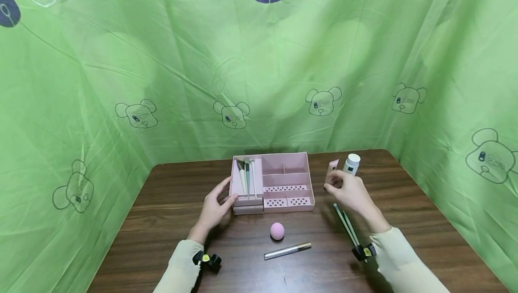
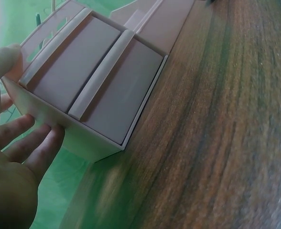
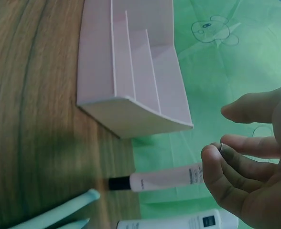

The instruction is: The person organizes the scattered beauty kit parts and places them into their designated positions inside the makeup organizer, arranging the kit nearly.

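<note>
My left hand (image 1: pixel 214 206) rests at the front left corner of a pink makeup organizer (image 1: pixel 285 156). In the left wrist view its thumb lies on the upper edge and its other fingertips touch the side wall. My right hand (image 1: pixel 351 193) is at a pink tube (image 1: pixel 332 166), thumb apart from the other fingers and nothing between them. The tube stands upright on its black cap, its upper end partly hidden behind my fingers in the right wrist view. Beside it stands a white bottle (image 1: pixel 352 163). Several makeup brushes (image 1: pixel 247 177) lie in the organizer's left part.
In front of the organizer are a pink makeup sponge ball (image 1: pixel 277 231) and a silver tube with a gold cap (image 1: pixel 287 250). Two green brushes (image 1: pixel 347 224) lie under my right forearm. The organizer has drawers (image 2: pixel 119 90) at its front left. Green curtains (image 1: pixel 259 68) surround the table.
</note>
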Available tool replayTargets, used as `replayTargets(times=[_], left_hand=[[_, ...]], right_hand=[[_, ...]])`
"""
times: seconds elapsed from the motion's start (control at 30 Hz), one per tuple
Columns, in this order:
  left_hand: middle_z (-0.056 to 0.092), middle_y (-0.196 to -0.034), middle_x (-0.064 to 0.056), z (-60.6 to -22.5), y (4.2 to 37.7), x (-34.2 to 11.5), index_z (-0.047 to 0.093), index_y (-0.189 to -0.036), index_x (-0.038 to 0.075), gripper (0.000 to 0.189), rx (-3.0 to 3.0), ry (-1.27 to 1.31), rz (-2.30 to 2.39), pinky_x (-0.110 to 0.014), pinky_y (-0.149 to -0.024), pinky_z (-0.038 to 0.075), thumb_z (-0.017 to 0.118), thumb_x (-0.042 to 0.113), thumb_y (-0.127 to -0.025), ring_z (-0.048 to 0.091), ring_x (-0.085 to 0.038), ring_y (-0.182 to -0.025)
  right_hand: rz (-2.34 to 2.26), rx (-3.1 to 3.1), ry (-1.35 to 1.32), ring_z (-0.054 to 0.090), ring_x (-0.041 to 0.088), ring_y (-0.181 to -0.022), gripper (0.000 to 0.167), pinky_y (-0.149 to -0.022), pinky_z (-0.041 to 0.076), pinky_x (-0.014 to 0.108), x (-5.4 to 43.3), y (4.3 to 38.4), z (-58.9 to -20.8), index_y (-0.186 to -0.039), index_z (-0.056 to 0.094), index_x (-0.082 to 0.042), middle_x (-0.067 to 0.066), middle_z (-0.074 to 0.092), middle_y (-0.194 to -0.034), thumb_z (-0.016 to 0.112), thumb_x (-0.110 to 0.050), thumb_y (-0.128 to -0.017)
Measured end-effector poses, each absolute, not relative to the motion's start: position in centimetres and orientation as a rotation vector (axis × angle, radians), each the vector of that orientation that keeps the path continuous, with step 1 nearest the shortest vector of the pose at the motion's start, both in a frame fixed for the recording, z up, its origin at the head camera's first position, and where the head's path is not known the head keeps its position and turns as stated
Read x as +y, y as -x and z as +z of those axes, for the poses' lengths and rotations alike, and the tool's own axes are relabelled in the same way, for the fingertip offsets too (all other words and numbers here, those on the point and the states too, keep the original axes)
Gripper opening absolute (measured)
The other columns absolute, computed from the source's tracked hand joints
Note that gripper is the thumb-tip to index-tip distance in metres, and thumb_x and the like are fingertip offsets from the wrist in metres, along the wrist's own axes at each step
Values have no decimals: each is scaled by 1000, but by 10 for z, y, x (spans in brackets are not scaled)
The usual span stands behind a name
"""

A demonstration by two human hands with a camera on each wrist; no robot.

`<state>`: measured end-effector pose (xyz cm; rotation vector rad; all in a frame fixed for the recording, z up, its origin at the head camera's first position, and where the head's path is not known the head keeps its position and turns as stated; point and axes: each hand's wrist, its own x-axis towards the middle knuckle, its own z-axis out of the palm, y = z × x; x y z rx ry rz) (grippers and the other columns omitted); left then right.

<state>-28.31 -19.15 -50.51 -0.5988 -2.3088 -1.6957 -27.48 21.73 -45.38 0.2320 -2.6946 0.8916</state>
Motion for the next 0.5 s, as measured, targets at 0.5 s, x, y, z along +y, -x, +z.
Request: replayTargets(times=[0.5], left_hand=[[48, -143, -25, -505, 284, -191, 45, -143, -1, 59, -2311, 603, -1690, -49, -99, 50, 69, 14, -92, 49, -42, -129]], right_hand=[[850, -2724, -162, 68, 16, -77, 24, -70, 54, 37, 243, 270, -470, -104, 70, -8, 0, 72, -83, 73, -22, -85]])
